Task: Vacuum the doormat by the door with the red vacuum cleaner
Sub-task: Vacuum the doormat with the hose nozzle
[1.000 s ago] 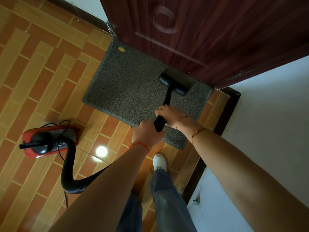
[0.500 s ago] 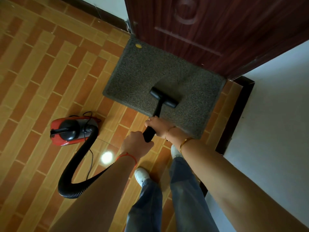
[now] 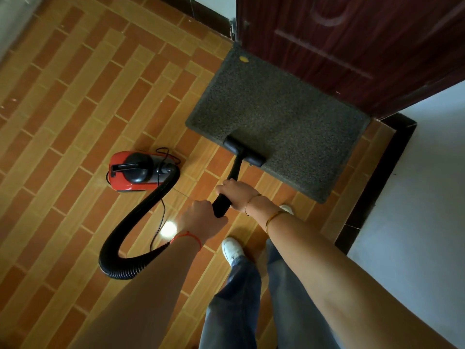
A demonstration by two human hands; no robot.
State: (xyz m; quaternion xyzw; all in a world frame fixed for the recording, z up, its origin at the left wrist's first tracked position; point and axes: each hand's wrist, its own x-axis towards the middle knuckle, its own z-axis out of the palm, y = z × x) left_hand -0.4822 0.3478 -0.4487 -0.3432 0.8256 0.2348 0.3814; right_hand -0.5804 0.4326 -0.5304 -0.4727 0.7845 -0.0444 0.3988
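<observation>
I have drawn the nozzle (image 3: 244, 154) back from the door (image 3: 352, 46) to the doormat (image 3: 281, 117)'s near edge; both hands, left (image 3: 201, 220) and right (image 3: 236, 191), fingers closed around the wand (image 3: 222, 204), one stroke finished

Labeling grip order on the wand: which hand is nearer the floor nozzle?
Right. The right hand grips the wand higher up, closer to the floor nozzle; the left hand holds the wand's rear end, farther back.
</observation>
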